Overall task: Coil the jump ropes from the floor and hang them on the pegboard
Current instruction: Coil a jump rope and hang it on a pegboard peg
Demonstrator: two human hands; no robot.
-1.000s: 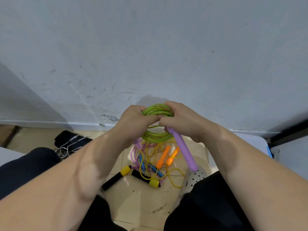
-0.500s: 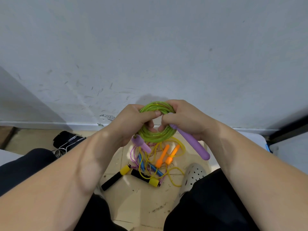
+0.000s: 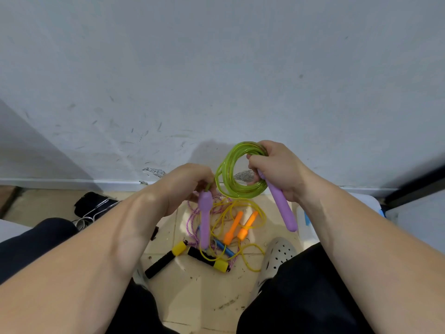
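— While the right hand (image 3: 277,169) grips the coiled green rope (image 3: 231,186) with one purple handle (image 3: 284,210), what does the left hand (image 3: 187,186) hold?
— It pinches the top of the other purple handle (image 3: 204,220), which hangs over the ropes (image 3: 232,229) heaped on the floor (image 3: 199,297).

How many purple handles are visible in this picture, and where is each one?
2. One purple handle hangs down from the left hand. The other handle is gripped in the right hand together with the green coil. None seems hidden.
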